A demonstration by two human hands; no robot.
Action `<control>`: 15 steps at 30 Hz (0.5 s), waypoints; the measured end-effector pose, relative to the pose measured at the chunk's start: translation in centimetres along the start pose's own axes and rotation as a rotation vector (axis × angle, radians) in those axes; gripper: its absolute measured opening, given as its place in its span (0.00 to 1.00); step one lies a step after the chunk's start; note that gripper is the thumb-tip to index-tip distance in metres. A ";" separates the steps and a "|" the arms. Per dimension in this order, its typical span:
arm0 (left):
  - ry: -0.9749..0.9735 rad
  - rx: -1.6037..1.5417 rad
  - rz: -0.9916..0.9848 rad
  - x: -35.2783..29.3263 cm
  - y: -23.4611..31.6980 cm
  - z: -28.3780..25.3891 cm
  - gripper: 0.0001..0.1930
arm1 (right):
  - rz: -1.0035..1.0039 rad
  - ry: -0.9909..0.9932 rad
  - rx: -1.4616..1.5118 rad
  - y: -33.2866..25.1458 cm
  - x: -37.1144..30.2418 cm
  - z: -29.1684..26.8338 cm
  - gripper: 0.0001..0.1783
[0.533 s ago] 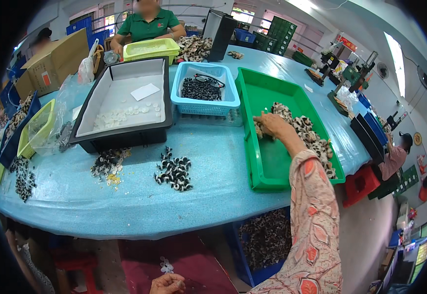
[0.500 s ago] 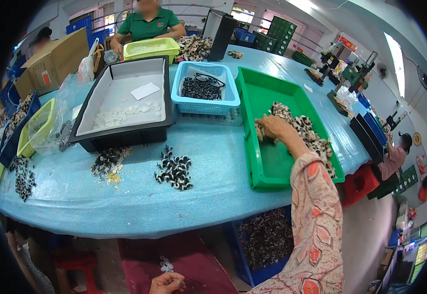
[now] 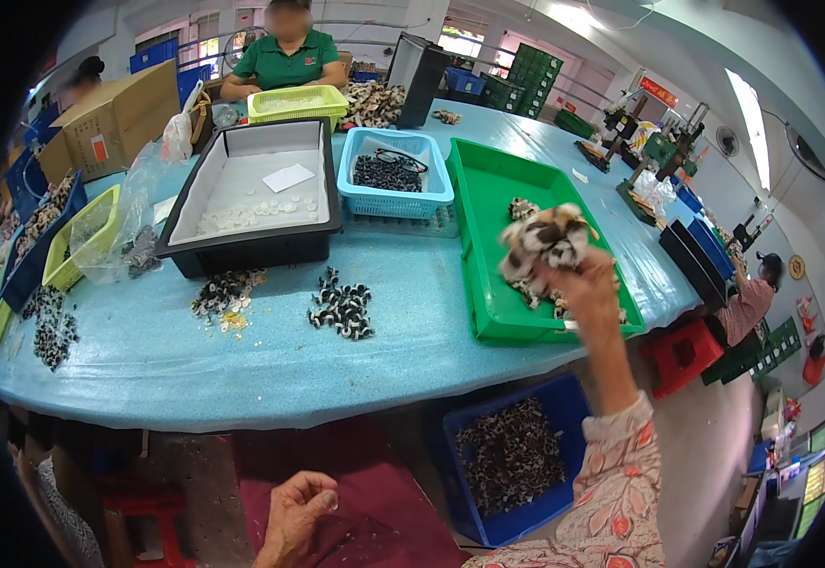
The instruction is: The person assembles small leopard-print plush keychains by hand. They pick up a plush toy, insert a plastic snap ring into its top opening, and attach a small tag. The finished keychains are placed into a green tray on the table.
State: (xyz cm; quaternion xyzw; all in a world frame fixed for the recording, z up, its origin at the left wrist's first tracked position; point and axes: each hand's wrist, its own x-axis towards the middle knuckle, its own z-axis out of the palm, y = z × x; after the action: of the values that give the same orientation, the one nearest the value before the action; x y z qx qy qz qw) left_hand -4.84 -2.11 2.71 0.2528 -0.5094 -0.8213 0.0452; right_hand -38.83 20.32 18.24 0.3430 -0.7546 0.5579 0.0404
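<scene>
My right hand [image 3: 578, 284] is closed round a clump of spotted plush pieces [image 3: 550, 239], cream, brown and black, held over the near part of a green tray [image 3: 488, 317]. Motion blurs it slightly. More plush pieces [image 3: 523, 208] lie in that tray, partly hidden behind the clump. Above the dark red cloth [image 3: 374, 516] on my lap, my left hand [image 3: 297, 511] has its fingers curled together. A small pale spot shows at the fingertips, too small to name.
Black-and-white small parts [image 3: 341, 308] lie heaped on the blue table [image 3: 270, 369]. Behind stand a black tray [image 3: 251, 254] with white discs and a light blue basket [image 3: 395, 201]. A blue bin [image 3: 464, 492] of dark pieces sits below the edge. Across sits a co-worker [image 3: 284, 62].
My right hand has lifted a clump of plush pieces and drawn it nearer. My left hand has risen over my lap; the white discs seen there before no longer show.
</scene>
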 end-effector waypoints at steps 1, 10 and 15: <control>-0.005 -0.003 0.024 0.2 0.5 0.1 0.16 | 0.083 -0.060 0.199 -1.6 -2.1 2.7 0.08; -0.078 -0.363 0.006 1.6 2.4 2.8 0.26 | 0.346 -0.661 0.453 -0.9 -16.4 19.0 0.14; 0.099 -0.369 0.034 0.9 0.5 0.7 0.25 | 0.362 -0.718 0.327 0.6 -18.1 21.7 0.11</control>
State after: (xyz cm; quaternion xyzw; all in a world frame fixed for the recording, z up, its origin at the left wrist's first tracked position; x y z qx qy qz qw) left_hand -6.06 -2.13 3.03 0.2715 -0.3513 -0.8866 0.1298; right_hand -18.42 10.05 1.61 0.3793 -0.6704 0.5136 -0.3780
